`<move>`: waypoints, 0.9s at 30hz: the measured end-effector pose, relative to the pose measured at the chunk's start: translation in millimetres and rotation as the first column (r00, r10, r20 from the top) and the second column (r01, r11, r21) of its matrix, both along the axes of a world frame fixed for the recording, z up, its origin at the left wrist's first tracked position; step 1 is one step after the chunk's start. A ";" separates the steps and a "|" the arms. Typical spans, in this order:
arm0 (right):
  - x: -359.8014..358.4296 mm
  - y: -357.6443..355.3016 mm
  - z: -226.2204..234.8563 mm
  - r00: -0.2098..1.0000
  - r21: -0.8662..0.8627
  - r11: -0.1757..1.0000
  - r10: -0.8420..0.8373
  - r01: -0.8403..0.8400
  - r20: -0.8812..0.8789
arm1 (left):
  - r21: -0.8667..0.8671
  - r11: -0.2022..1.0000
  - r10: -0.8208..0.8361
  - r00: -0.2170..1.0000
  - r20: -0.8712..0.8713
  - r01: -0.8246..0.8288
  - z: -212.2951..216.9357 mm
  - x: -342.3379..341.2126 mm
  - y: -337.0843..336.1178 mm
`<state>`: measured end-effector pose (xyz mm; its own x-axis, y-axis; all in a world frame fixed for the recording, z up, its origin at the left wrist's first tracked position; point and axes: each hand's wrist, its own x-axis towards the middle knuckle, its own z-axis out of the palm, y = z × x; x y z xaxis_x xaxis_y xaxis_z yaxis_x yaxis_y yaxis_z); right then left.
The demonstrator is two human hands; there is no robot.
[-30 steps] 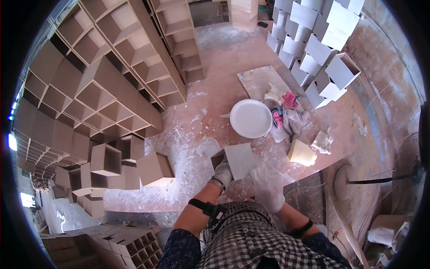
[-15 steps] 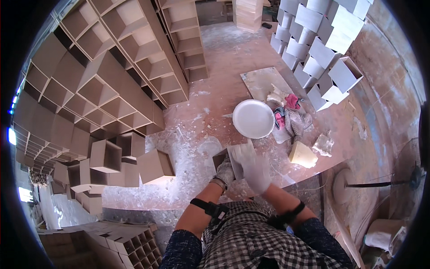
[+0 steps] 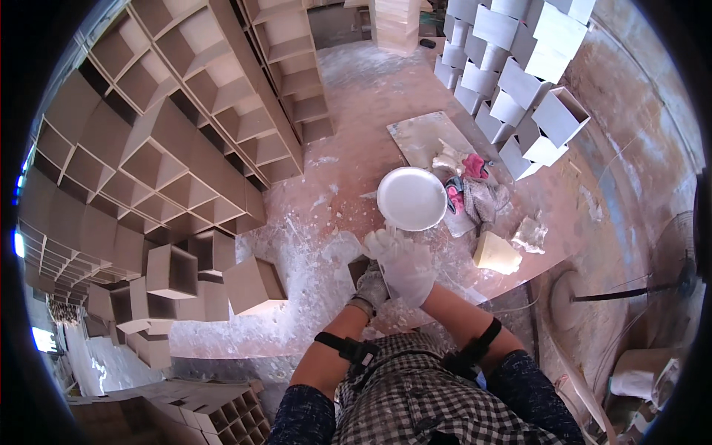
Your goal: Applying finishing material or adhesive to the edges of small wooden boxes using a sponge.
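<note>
My left hand (image 3: 371,286), in a grey knit glove, is closed around a small open-topped brown box (image 3: 357,272) near the table's front edge. My right hand (image 3: 405,268), in a whitish glove, lies against the box's right side with its fingers stretched over it, hiding most of that side. Just beyond the hands stands a round white basin (image 3: 412,199), pale inside. Right of it, a pink and grey cloth bundle (image 3: 482,199) lies beside a flat board (image 3: 423,136). A yellow foam block (image 3: 497,253) and a crumpled whitish lump (image 3: 530,234) are farther right.
Brown boxes (image 3: 254,285) and tall stacked compartments (image 3: 185,167) crowd the left. White-faced boxes (image 3: 519,81) are stacked at the back right. The worktable (image 3: 311,222) carries white smears. A fan (image 3: 678,285) stands off its right side.
My right hand has moved slightly left and up across the box, its fingers now clearer. My left hand still holds the box. The whole view has shifted a little.
</note>
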<state>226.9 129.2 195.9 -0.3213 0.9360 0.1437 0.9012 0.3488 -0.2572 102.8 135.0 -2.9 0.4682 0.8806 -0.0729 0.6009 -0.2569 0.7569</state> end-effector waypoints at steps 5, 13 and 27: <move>10.2 -78.5 -17.4 0.987 0.269 0.956 0.145 -0.121 -0.071 | -0.485 0.874 0.227 0.865 0.447 0.022 -31.0 -18.9 0.5; 61.4 -79.7 -19.9 0.981 -0.117 0.983 -0.153 0.140 -0.118 | -0.840 0.538 0.644 0.679 0.352 -0.074 45.4 3.6 -2.1; 53.1 -125.5 -58.2 0.993 0.126 0.985 -0.117 0.114 0.010 | 0.028 0.971 -0.222 0.935 -0.278 0.239 -28.1 -17.4 13.4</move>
<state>280.0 3.7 137.6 -0.2154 0.9421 0.2569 0.9412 0.2704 -0.2025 85.4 148.4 -30.9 0.6288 0.7575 -0.1756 0.6997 -0.4527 0.5528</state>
